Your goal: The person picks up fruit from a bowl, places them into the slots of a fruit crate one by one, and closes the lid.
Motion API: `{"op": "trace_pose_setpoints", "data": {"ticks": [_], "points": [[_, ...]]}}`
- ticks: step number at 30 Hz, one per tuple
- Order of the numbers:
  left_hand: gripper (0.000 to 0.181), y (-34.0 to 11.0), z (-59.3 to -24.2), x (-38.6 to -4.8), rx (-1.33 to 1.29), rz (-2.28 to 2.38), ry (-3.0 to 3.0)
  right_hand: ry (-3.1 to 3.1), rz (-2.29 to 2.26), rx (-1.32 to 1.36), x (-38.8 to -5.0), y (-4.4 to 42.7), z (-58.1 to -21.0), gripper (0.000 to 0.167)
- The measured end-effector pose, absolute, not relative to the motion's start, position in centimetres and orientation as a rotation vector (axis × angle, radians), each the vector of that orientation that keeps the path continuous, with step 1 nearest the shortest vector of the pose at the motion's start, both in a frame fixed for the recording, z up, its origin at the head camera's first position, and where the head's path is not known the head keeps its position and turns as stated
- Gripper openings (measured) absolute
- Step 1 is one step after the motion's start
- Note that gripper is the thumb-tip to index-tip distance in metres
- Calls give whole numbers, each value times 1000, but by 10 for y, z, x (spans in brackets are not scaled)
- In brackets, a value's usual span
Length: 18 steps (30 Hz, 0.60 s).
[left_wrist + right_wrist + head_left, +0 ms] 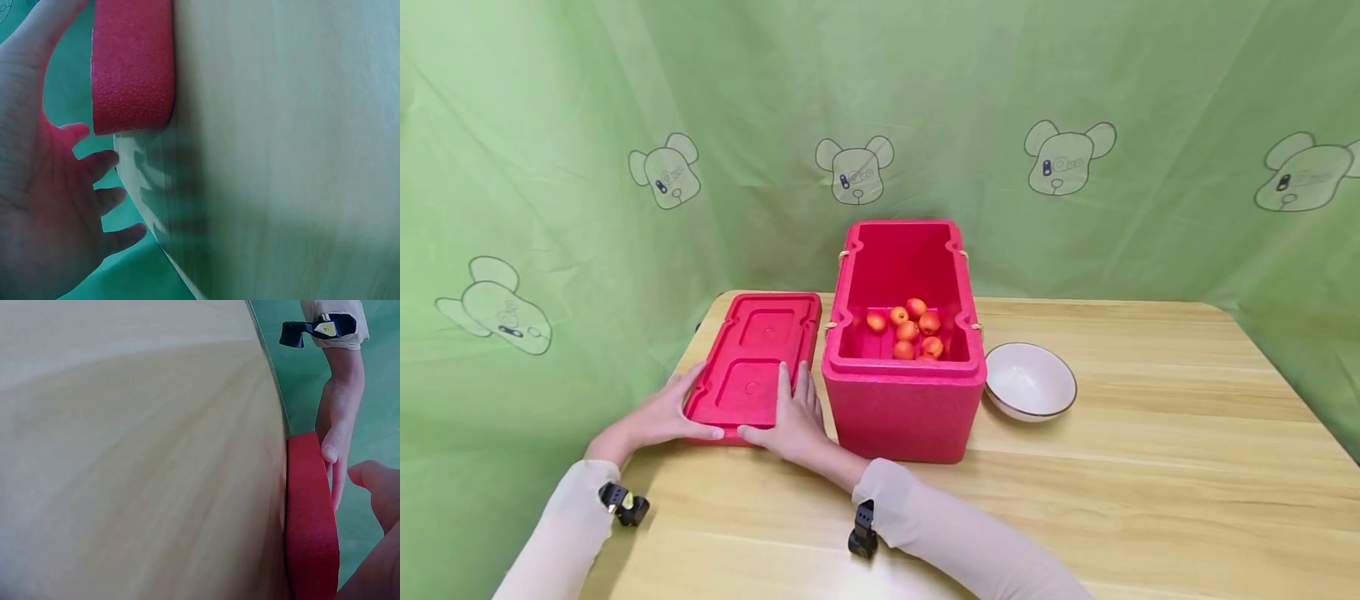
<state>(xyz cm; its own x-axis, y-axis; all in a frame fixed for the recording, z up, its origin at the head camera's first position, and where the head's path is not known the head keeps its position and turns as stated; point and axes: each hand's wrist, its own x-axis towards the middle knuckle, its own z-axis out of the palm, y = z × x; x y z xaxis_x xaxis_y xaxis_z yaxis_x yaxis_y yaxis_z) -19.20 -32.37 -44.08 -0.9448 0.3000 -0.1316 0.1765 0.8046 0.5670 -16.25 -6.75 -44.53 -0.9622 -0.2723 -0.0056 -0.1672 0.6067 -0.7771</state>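
In the head view a red foam lid (752, 387) lies flat on the table, its recessed side up. At its near left corner is my left hand (658, 418), fingers spread and thumb along the front edge. The left wrist view shows the fingers of that hand (53, 187) loosely extended beside the lid's end (133, 69). Over the lid's near right side reaches my right hand (796, 425), fingers straight and thumb pointing toward the left thumb. In the right wrist view its thumb (372, 478) stands apart from the lid's front face (309, 519).
Right of the lid stands a deep red foam box (902, 417), uncovered, with several small orange-red fruits (907, 331) on its floor. A white bowl (1030, 379) with a dark rim sits against its right side. Green curtain (940, 108) surrounds the wooden table (1150, 450).
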Motion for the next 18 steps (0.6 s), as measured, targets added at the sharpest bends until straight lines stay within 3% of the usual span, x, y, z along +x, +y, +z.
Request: {"op": "trace_pose_setpoints", "data": {"ticks": [7,18], "points": [[128,-321,-448,-192,481,1206,2533,2674,-1222,-305,-160,-66,-455,126],[126,-322,-443,-191,405,1183,2500,2659,-1287,-181,-164,-65,-455,130]]}}
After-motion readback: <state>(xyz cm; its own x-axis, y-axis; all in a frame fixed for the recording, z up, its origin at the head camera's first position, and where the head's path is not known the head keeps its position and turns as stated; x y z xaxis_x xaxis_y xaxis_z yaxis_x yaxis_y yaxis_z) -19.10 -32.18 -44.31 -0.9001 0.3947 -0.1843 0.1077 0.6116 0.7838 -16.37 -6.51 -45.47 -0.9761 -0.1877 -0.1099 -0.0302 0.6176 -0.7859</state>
